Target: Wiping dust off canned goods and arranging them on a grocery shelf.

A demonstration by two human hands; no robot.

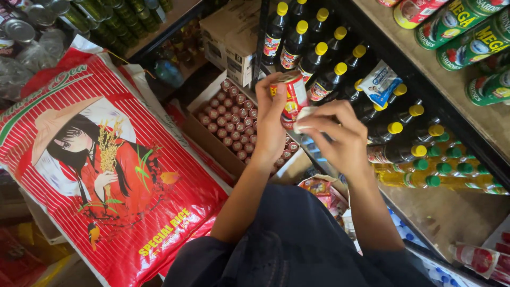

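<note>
At centre frame, the left hand [271,125] wraps its fingers around a small red tin can [289,98] — rigid, light, likely slick, best gripped round its sides — while the right hand [340,138] pinches a white cloth [304,118] against it.

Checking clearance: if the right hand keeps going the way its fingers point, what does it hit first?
The right hand pinches a small white piece, pointing left at the red can held by the left hand. It would likely meet that can first; it seems already touching.
</note>
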